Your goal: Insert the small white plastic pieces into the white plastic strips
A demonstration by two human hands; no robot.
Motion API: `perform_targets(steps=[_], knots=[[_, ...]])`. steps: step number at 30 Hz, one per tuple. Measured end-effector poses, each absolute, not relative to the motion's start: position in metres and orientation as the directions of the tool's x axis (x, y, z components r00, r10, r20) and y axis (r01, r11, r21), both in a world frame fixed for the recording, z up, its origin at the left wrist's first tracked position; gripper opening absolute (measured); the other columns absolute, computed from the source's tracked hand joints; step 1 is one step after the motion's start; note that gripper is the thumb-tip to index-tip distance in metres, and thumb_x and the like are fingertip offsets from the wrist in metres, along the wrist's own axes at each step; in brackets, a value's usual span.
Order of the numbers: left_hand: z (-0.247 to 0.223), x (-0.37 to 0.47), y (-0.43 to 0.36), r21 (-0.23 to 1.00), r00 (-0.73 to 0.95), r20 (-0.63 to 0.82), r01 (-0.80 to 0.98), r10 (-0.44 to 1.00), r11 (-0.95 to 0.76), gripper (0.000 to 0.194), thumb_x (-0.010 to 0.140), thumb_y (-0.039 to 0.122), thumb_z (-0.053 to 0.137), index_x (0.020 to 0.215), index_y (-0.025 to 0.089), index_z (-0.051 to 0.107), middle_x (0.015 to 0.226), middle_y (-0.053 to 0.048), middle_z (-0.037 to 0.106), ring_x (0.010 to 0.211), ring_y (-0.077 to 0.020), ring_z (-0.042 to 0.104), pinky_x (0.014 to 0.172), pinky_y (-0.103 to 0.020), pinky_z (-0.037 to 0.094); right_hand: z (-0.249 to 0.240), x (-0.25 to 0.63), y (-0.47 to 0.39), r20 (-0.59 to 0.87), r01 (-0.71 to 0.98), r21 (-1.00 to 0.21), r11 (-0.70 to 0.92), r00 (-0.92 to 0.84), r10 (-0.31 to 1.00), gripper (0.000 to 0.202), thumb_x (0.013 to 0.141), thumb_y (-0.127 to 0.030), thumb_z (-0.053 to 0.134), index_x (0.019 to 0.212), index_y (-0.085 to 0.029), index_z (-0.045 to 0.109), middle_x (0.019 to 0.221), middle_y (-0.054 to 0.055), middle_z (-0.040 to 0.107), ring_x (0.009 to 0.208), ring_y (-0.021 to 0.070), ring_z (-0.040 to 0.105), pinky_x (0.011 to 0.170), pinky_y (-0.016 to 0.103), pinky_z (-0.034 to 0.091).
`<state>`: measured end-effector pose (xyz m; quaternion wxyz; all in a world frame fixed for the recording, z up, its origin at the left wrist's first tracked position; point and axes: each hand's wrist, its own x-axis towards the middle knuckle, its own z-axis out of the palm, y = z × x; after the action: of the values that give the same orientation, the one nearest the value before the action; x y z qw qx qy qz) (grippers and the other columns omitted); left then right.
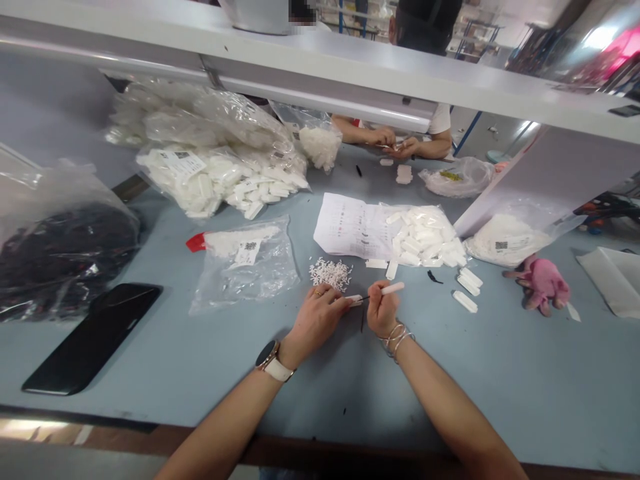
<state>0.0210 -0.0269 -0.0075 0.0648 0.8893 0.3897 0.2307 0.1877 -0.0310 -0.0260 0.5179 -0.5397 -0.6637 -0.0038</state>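
Note:
My left hand (324,313) is closed on a small white plastic part (356,300), its fingertips pressing it near the table top. In my right hand (383,310) is a thin tool with a pale pink handle (393,288). The tool's dark, narrow shaft points left and meets the white part; whether its tip is inside or only against it, I cannot tell. Just beyond my left hand lies a pile of tiny white pieces (331,273). Long white plastic parts (465,301) rest to the right, and more fill a clear bag (427,237) behind my right hand.
A printed sheet (345,227) lies partly under the bag. At left are a flat clear bag (245,263), a black phone-like slab (93,340) and large filled bags (220,167). A pink glove (545,285) lies right. Across the table, a co-worker's hands (393,141) handle something small.

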Motion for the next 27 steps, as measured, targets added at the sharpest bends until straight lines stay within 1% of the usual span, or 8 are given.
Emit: perform_targets(steps=[7, 15, 18, 23, 27], knots=[[-0.0077, 0.0216, -0.027, 0.296, 0.59, 0.361, 0.662, 0.723, -0.688, 0.022, 0.092, 0.016, 0.045, 0.093, 0.022, 0.067, 0.079, -0.004, 0.06, 0.079, -0.0181, 0.049, 0.077, -0.033, 0.042, -0.0238, 0.1872, -0.0312, 0.711, 0.74, -0.508, 0.441, 0.071, 0.7, 0.032, 0.097, -0.031, 0.031, 0.074, -0.019, 0.051, 0.061, 0.002, 0.054, 0.055, 0.0153, 0.051, 0.052, 0.027, 0.038], [-0.0071, 0.0213, -0.0275, 0.297, 0.591, 0.355, 0.663, 0.724, -0.687, 0.022, 0.092, 0.018, 0.046, 0.092, 0.022, 0.067, 0.079, -0.004, 0.061, 0.08, -0.018, 0.049, 0.078, -0.033, 0.041, -0.025, 0.1864, -0.0301, 0.689, 0.786, -0.465, 0.407, 0.033, 0.724, 0.036, 0.097, -0.035, 0.028, 0.075, -0.019, 0.052, 0.061, 0.003, 0.056, 0.056, 0.0161, 0.054, 0.051, 0.027, 0.04], [-0.0077, 0.0211, -0.0271, 0.297, 0.598, 0.344, 0.662, 0.724, -0.688, 0.023, 0.093, 0.018, 0.044, 0.092, 0.022, 0.067, 0.078, -0.004, 0.06, 0.079, -0.0178, 0.049, 0.077, -0.033, 0.041, -0.0244, 0.1862, -0.0301, 0.686, 0.778, -0.456, 0.432, -0.002, 0.728, 0.033, 0.097, -0.034, 0.03, 0.077, -0.019, 0.052, 0.063, 0.004, 0.057, 0.056, 0.0162, 0.055, 0.052, 0.027, 0.04], [-0.0092, 0.0202, -0.0266, 0.31, 0.6, 0.334, 0.658, 0.727, -0.686, 0.023, 0.092, 0.016, 0.045, 0.091, 0.021, 0.067, 0.078, -0.005, 0.061, 0.079, -0.0185, 0.049, 0.078, -0.034, 0.041, -0.0216, 0.1854, -0.0305, 0.716, 0.769, -0.398, 0.499, -0.079, 0.694, 0.027, 0.096, -0.028, 0.034, 0.078, -0.019, 0.052, 0.063, 0.004, 0.059, 0.054, 0.0161, 0.054, 0.05, 0.027, 0.038], [-0.0094, 0.0199, -0.0264, 0.309, 0.6, 0.339, 0.656, 0.725, -0.688, 0.022, 0.091, 0.016, 0.046, 0.086, 0.02, 0.067, 0.08, -0.005, 0.062, 0.08, -0.0184, 0.049, 0.078, -0.034, 0.041, -0.0209, 0.1848, -0.0308, 0.703, 0.738, -0.42, 0.528, -0.104, 0.704, 0.029, 0.096, -0.03, 0.033, 0.078, -0.019, 0.053, 0.064, 0.004, 0.059, 0.057, 0.0162, 0.056, 0.053, 0.027, 0.041]])
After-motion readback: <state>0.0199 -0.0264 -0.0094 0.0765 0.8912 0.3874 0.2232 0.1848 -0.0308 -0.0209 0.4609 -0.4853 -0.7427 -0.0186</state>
